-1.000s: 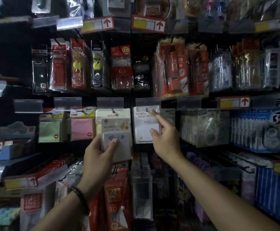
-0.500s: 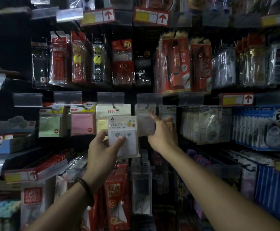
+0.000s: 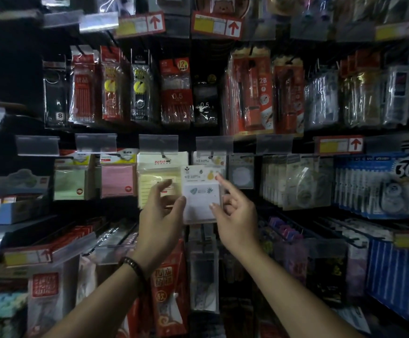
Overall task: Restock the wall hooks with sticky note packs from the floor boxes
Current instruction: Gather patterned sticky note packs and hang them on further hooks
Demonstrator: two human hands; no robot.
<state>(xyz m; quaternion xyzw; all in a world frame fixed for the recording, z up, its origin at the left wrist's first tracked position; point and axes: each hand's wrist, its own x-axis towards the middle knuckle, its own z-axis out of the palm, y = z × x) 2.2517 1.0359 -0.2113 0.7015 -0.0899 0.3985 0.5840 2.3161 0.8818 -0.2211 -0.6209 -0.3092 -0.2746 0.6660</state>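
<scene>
A white sticky note pack point(image 3: 199, 193) with small leaf prints is held up between both hands at the middle of the wall. My left hand point(image 3: 159, 220) has its thumb on the pack's left edge, fingers curled beside it. My right hand point(image 3: 235, 215) pinches the right side, thumb on the front and index finger stretched to the top right corner. The pack sits just below a wall hook point(image 3: 210, 156) that carries a similar white pack point(image 3: 207, 161), mostly hidden behind it. No floor boxes are in view.
Yellow point(image 3: 159, 170), pink point(image 3: 118, 179) and green point(image 3: 69, 181) note packs hang to the left. Correction tape packs point(image 3: 298, 181) hang to the right. Pencil and lead packs point(image 3: 176, 93) fill the row above, red packs point(image 3: 166, 284) the row below. Hook rods point(image 3: 296, 230) stick out at lower right.
My left hand carried the white pack right and up to the hook. My right hand left the hanging pack and took hold of the carried pack's right side.
</scene>
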